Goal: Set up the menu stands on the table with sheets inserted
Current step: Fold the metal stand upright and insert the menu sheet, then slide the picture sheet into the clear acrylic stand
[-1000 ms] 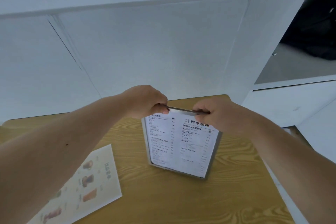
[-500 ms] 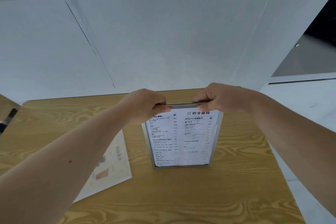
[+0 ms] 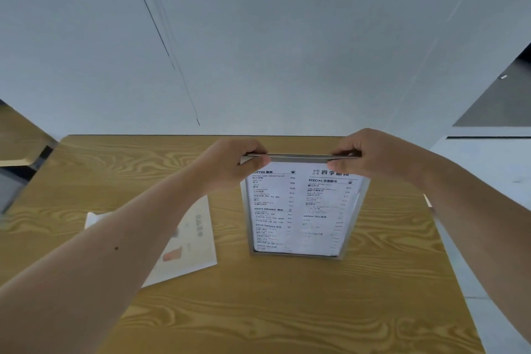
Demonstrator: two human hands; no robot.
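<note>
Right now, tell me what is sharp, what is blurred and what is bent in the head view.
Head view: upper headings on the menu sheet read clearly, its lower lines smear into pale glare; the loose sheet on the table is soft; wide-angle bowing curves the wall seams; light is flat, shadows faint; left hand and right hand look fairly crisp.

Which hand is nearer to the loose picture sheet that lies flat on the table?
Left. The left hand pinches the menu stand's top left corner, above the loose sheet's far edge. The right hand pinches the top right corner, on the stand's far side from the sheet.
</note>
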